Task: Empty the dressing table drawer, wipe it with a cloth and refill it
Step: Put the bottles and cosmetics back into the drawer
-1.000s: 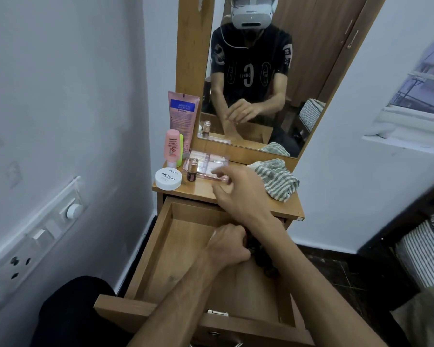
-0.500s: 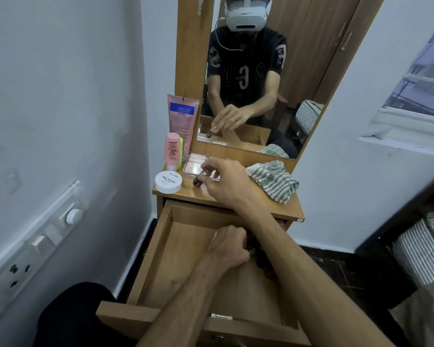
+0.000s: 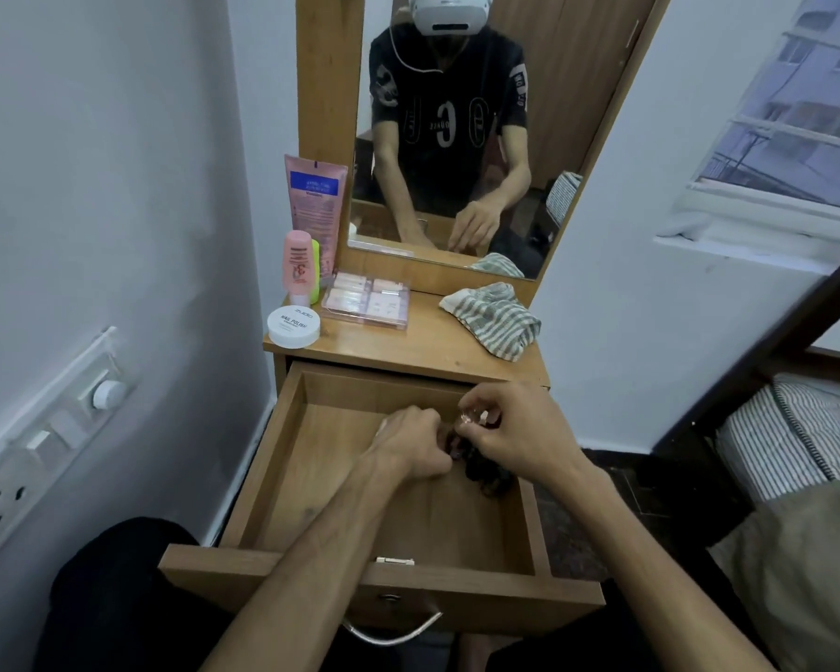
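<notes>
- Drawer (image 3: 282, 458): pulled fully out below the counter (image 3: 423, 354); wooden floor mostly bare, left and front parts open, side walls low.
- Left hand (image 3: 408, 448): inside the drawer near its back, fingers curled on a dark clump (image 3: 486, 472) of small items; what exactly it grips cannot be told.
- Right hand (image 3: 520, 434): just beside the left, at the drawer's back right corner, fingers pinching a small bottle (image 3: 471, 417) above the dark clump.
- Dark clump: lies on the drawer floor against the right wall, between and under both hands.
- Cloth (image 3: 495, 317): striped, crumpled on the counter's right side, well apart from both hands.
- Jar (image 3: 293, 324): white, at the counter's front left corner.
- Clear box (image 3: 367, 300): flat on the counter, behind the jar, by the mirror (image 3: 457, 138).
- Pink bottle (image 3: 297, 264) and tube (image 3: 315, 201): upright at the counter's left rear, against the wall.
- Handle (image 3: 394, 632): metal loop hanging from the drawer front.
</notes>
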A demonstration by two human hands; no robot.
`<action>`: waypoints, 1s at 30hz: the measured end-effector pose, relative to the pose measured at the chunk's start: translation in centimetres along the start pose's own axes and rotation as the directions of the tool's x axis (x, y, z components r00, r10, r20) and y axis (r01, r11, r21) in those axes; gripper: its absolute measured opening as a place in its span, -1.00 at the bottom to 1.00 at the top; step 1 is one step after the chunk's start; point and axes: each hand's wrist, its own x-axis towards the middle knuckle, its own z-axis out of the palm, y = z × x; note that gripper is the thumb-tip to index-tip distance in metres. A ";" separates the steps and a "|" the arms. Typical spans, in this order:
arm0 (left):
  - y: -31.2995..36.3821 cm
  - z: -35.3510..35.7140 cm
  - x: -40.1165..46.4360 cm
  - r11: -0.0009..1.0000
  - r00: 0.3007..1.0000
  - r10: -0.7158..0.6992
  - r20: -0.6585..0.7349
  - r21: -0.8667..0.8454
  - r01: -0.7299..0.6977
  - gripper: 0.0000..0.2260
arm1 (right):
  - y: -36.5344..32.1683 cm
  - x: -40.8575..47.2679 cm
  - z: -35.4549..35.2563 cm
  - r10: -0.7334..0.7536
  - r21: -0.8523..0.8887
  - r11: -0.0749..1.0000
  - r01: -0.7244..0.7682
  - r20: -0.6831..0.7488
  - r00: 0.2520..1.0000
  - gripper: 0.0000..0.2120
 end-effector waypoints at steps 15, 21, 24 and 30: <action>0.1 -0.1 -0.1 0.998 0.998 0.031 0.051 -0.049 -0.028 -0.88 | 0.5 -0.8 2.4 -0.038 -0.087 0.995 0.040 0.021 0.999 -0.79; 0.2 -0.1 -0.3 0.998 0.996 0.042 0.080 -0.047 -0.038 -0.85 | 0.4 -1.1 3.3 -0.049 -0.134 0.990 0.051 0.018 0.999 -0.85; 0.3 -0.1 -0.4 0.998 0.997 0.051 0.061 -0.045 -0.048 -0.86 | 0.7 -1.4 4.0 -0.040 -0.178 0.983 0.039 -0.002 0.999 -0.88; 0.5 -0.2 -0.4 0.998 0.998 0.065 0.019 0.007 -0.065 -0.87 | 1.4 -1.9 4.7 -0.031 -0.206 0.978 0.025 -0.025 0.999 -0.81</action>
